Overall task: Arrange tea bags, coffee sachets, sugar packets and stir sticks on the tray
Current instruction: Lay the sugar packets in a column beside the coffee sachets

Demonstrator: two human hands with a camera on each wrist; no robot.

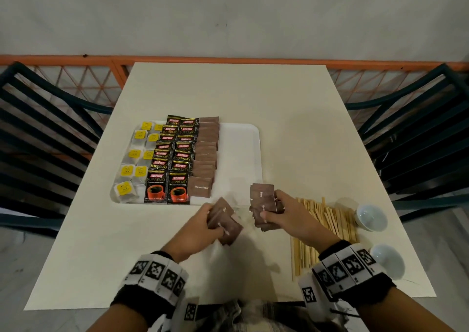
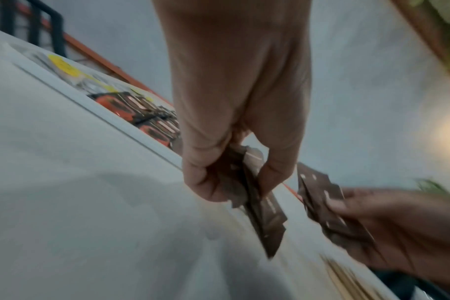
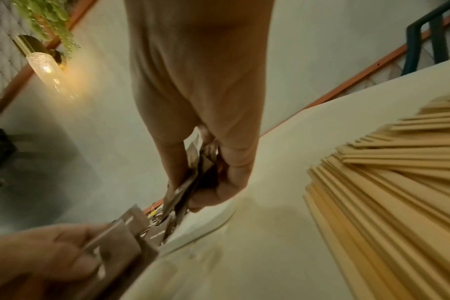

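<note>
Your left hand (image 1: pixel 203 224) grips a few brown sugar packets (image 1: pixel 226 224), fingers curled round them; your right hand (image 1: pixel 284 213) clutches another bunch (image 1: pixel 262 206) just off the tray (image 1: pixel 241 149). Stir sticks (image 1: pixel 327 220) lie on the desk (image 1: pixel 279 98) at your right.

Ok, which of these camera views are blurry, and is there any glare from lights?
Head view: mostly sharp, edges bowed, the left hand slightly smeared. Left wrist view: heavy motion blur over the sugar packets, soft glow at right. Right wrist view: wall lamp flares warmly; stir sticks streaked.
</note>
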